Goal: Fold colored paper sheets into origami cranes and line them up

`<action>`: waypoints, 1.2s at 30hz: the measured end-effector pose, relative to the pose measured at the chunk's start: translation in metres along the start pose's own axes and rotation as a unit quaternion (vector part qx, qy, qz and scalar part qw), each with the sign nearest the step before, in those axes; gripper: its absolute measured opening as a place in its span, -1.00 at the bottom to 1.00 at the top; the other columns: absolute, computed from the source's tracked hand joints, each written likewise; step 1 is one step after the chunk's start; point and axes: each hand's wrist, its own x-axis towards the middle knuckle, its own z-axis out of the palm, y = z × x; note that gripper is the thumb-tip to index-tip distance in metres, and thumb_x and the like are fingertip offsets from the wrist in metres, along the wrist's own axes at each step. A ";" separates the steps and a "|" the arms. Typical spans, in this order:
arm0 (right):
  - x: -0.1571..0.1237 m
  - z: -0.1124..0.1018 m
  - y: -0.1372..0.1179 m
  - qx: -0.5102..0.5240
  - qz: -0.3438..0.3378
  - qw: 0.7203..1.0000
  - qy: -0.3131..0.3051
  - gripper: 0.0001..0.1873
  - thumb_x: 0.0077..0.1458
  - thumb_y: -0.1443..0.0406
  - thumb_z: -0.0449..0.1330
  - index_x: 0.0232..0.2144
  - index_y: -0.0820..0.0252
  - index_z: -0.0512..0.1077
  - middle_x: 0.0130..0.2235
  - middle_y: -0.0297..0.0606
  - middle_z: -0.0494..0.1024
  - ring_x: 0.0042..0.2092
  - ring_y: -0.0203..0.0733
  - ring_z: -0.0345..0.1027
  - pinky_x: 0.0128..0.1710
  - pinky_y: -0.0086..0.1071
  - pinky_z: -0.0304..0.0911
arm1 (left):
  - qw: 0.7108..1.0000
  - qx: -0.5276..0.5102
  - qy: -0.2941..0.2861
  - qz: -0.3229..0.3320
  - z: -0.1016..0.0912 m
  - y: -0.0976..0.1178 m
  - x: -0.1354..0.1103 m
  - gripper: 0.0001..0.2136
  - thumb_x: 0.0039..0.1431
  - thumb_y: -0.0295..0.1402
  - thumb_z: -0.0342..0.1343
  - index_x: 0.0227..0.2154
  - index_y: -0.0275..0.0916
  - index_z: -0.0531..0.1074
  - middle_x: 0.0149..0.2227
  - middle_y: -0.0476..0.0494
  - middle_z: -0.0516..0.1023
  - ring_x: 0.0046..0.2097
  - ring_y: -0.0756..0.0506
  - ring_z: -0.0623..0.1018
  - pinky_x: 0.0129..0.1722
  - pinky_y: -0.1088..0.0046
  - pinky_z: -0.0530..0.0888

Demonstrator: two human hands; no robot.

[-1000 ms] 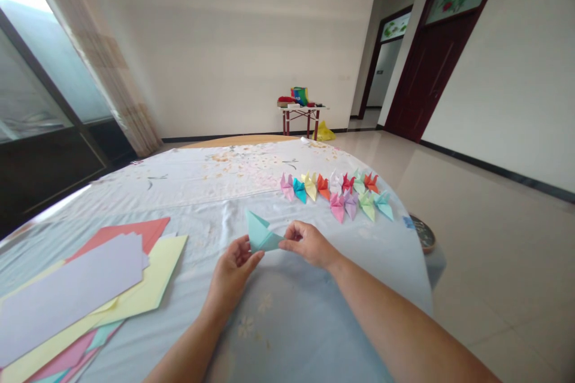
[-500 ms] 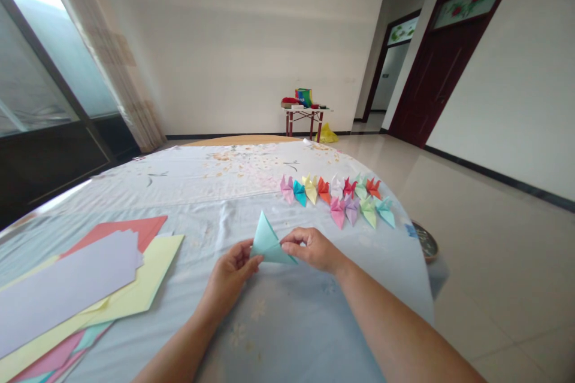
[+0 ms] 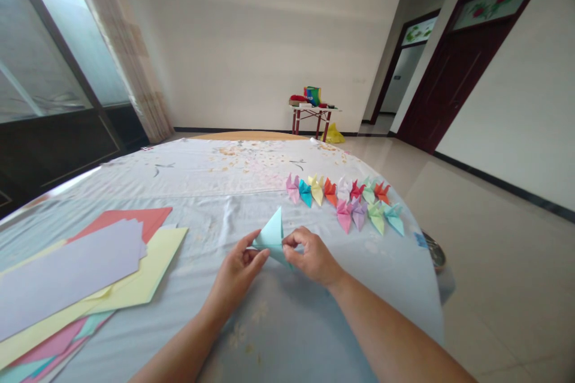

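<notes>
A folded sheet of light turquoise paper (image 3: 272, 233) is held just above the cloth-covered table (image 3: 287, 323), its point facing away from me. My left hand (image 3: 240, 266) pinches its left edge between thumb and fingers. On the other side, my right hand (image 3: 309, 254) grips the right edge with thumb and fingertips, which hide part of that edge. Beyond my right hand stand several folded paper cranes (image 3: 344, 215) in two rows, in pink, blue, yellow, orange, white, red and green.
At the left lies a pile of coloured paper, with lilac sheets (image 3: 76, 275) on top of yellow sheets (image 3: 157, 263) and a red sheet (image 3: 155, 221). A round container (image 3: 435, 251) sits beyond the table's right edge. Against the far wall stands a small table (image 3: 309, 109) with things on it.
The turquoise paper's point has swung to the right and its shape between my hands has turned slightly. Both hands keep hold of it. The whole view has shifted a little.
</notes>
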 end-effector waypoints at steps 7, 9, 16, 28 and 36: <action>0.000 0.003 -0.006 -0.024 -0.039 0.999 0.005 -0.95 -0.05 0.36 0.16 -0.53 0.18 0.38 -0.45 -0.36 0.45 -0.29 -0.27 0.28 -0.17 -0.38 0.11 | 1.000 0.006 -0.001 -0.020 0.006 0.004 -0.003 -0.33 -0.11 -0.12 0.16 0.04 -0.34 0.12 -0.53 0.06 0.38 -0.51 0.02 0.39 -0.52 0.51 0.29; -0.002 0.005 -0.010 -0.026 -0.052 0.998 -0.006 -0.94 -0.05 0.33 0.18 -0.53 0.18 0.38 -0.45 -0.36 0.45 -0.29 -0.27 0.28 -0.17 -0.37 0.09 | 1.000 0.006 -0.004 -0.016 0.006 0.005 -0.003 -0.33 -0.11 -0.12 0.16 0.04 -0.33 0.11 -0.52 0.06 0.38 -0.49 0.01 0.40 -0.50 0.50 0.29; -0.004 0.008 -0.016 -0.071 -0.053 0.996 -0.004 -0.87 -0.02 0.26 0.18 -0.54 0.17 0.35 -0.45 -0.34 0.45 -0.26 -0.23 0.27 -0.12 -0.30 0.03 | 1.000 -0.008 -0.013 -0.008 0.008 0.008 -0.004 -0.41 -0.09 -0.12 0.15 -0.02 -0.31 0.16 -0.52 0.04 0.38 -0.44 -0.02 0.42 -0.48 0.49 0.29; -0.005 0.009 -0.010 0.088 0.055 0.994 -0.040 -0.80 0.07 0.20 0.10 -0.46 0.22 0.38 -0.44 -0.36 0.38 -0.34 -0.32 0.25 -0.30 -0.45 0.16 | 0.999 -0.042 -0.026 0.000 0.003 0.007 -0.004 -0.50 0.02 -0.14 0.06 -0.01 -0.28 0.17 -0.31 -0.07 0.46 -0.32 -0.06 0.48 -0.34 0.43 0.40; -0.005 0.012 -0.006 0.008 0.008 1.000 0.022 -0.86 0.08 0.29 0.05 -0.46 0.21 0.35 -0.44 -0.31 0.39 -0.34 -0.30 0.26 -0.31 -0.44 0.19 | 0.997 -0.071 -0.039 0.009 0.003 0.007 -0.003 -0.58 0.02 -0.19 0.06 -0.07 -0.27 0.22 -0.19 -0.15 0.45 -0.29 -0.06 0.48 -0.35 0.45 0.40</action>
